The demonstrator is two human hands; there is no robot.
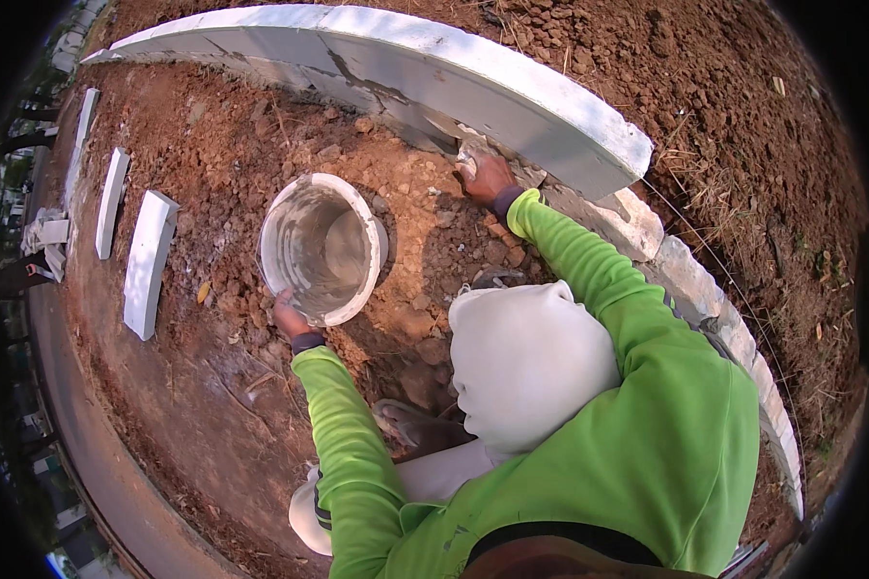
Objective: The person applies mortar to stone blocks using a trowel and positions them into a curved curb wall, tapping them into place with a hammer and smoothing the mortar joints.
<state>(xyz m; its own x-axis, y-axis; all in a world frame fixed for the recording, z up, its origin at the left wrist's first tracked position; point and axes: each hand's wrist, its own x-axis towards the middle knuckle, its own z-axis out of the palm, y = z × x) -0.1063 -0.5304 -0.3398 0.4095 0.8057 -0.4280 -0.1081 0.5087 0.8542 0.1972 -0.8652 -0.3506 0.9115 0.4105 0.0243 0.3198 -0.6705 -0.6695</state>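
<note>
A pale bucket point(374, 253) stands on the reddish soil, its open top toward me and grey mortar smeared on its inner wall. My left hand point(290, 317) grips the near-left part of its rim. My right hand point(488, 179) reaches to the foot of the low block wall point(512, 106), its fingers bent around something greyish that I cannot make out. Grey mortar shows in a joint of the wall to the left of that hand. The wall has a white top and a grey side face.
Three long white blocks, the nearest a white block point(149, 265), lie on the soil to the left. A course of rough stone point(690, 280) runs on to the right, with a thin string point(729, 275) beside it. Loose clods point(420, 318) lie between the bucket and my knees. A paved path point(106, 434) curves past at far left.
</note>
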